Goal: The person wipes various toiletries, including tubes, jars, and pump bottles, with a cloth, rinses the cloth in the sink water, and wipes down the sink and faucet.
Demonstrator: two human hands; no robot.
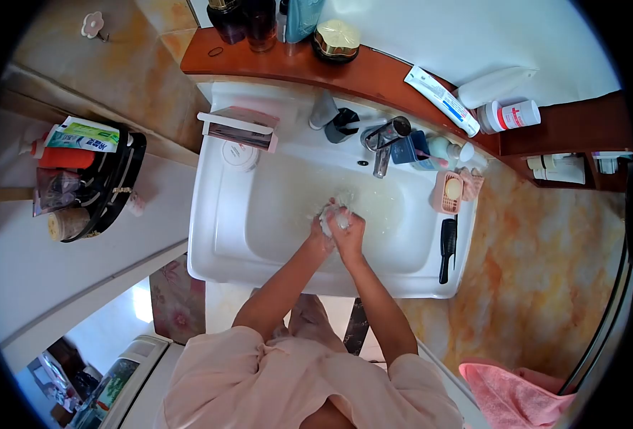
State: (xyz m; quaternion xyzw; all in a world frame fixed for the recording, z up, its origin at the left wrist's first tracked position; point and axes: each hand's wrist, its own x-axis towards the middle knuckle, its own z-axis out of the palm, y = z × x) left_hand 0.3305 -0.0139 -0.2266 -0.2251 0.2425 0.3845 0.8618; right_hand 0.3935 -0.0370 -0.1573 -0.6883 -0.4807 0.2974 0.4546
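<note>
Over the white sink (220, 214), my left hand (320, 234) and my right hand (350, 234) are pressed close together. Between them is a small, bunched white thing (336, 217) that looks like a wet cloth. The fingers of both hands are closed around it, and part of it is hidden by them. Cloudy water (280, 214) stands in the basin around and beyond the hands. Behind them, at the back of the sink, is the metal faucet (381, 163).
On the right rim are a black comb (447, 247) and a pink soap dish (445, 204) with soap. A pink-edged box (241, 129) stands at the back left. Bottles and tubes line the brown shelf (295, 68). A pink towel (513, 397) hangs lower right.
</note>
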